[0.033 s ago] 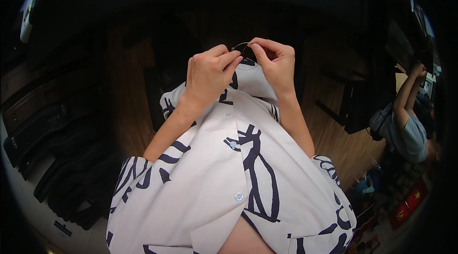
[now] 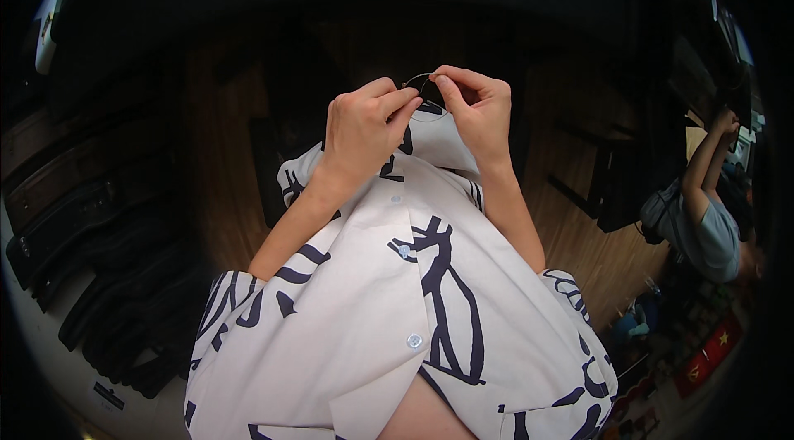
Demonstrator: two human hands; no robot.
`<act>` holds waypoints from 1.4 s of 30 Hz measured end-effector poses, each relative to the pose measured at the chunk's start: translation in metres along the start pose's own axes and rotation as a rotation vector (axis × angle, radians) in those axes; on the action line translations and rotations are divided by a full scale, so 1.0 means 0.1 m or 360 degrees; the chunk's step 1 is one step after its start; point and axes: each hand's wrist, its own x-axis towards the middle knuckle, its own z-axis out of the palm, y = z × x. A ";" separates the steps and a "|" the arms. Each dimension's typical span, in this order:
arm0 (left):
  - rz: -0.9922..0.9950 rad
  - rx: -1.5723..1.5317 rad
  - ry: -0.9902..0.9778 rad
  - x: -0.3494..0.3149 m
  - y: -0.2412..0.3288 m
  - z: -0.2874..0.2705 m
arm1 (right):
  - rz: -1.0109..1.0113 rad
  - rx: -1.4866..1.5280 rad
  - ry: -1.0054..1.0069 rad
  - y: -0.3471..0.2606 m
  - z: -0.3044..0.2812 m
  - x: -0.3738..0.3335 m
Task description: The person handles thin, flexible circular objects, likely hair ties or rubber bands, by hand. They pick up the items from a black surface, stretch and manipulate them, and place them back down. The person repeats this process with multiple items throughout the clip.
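In front of my shirt, a thin looped wire (image 2: 419,74) runs between my two hands, with a tiny brass-coloured bit by the left fingertips. My left hand (image 2: 364,121) is closed, thumb and index finger pinching one side of the loop. The other side is gripped between the thumb and index finger of my right hand (image 2: 480,109), whose other fingers curl in. A fainter strand of the wire curves below, between the hands. The loose white shirt (image 2: 364,275) with dark brush-like print covers my lap and body under both forearms.
Dark curved cases (image 2: 66,192) are lined up along the left side. A dark stool or stand (image 2: 608,184) is on the wooden floor (image 2: 554,233) at right. Farther right is a person in a grey top (image 2: 703,225), arms bent. A red flag (image 2: 711,353) shows at lower right.
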 end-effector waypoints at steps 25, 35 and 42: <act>-0.0100 -0.0567 -0.0239 0.14 -0.11 -0.43 | -0.0318 -0.0119 -0.0517 -0.19 -0.08 0.02; -0.0593 -0.1520 -0.0931 0.14 -0.25 -0.46 | 0.0024 0.0439 -0.0729 -0.29 -0.09 -0.02; -0.0667 -0.1637 -0.0939 0.13 -0.35 -0.39 | -0.0158 0.0255 -0.0808 -0.31 -0.10 -0.01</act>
